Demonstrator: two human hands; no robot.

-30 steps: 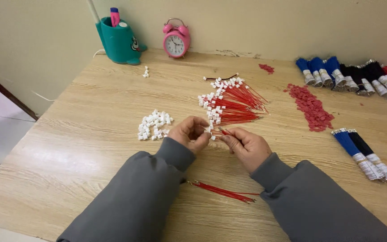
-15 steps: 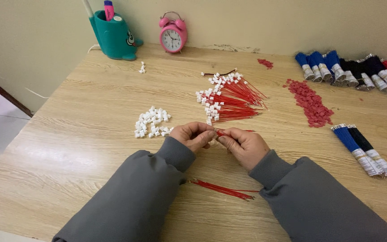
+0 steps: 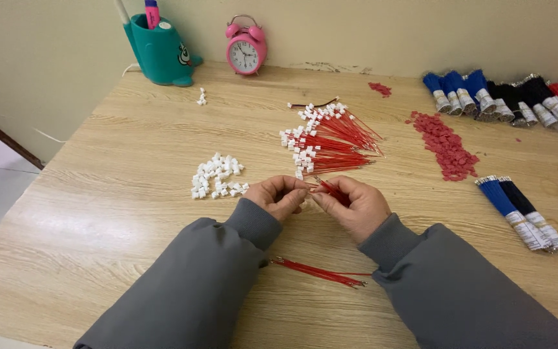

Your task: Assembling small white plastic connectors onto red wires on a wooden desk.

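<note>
Both hands meet above the wooden table [image 3: 98, 213]. My left hand [image 3: 283, 196] pinches something small at its fingertips, likely a white connector, though the fingers hide it. My right hand [image 3: 350, 205] holds a short red wire [image 3: 330, 189] whose end points at the left fingertips. Just beyond my hands lies a heap of red wires with white connectors fitted [image 3: 327, 143]. A pile of loose white connectors [image 3: 216, 176] sits left of my left hand. A few bare red wires [image 3: 318, 272] lie near the front edge between my sleeves.
A strip of small red pieces [image 3: 445, 144] lies at right. Blue and black wire bundles [image 3: 520, 211] rest near the right edge, with more blue, black and red bundles [image 3: 505, 98] at the back right. A teal pen holder [image 3: 159, 50] and pink alarm clock [image 3: 245, 52] stand by the wall.
My hands stay together at the same spot, with small finger movements on the red wire. The view has shifted slightly.
</note>
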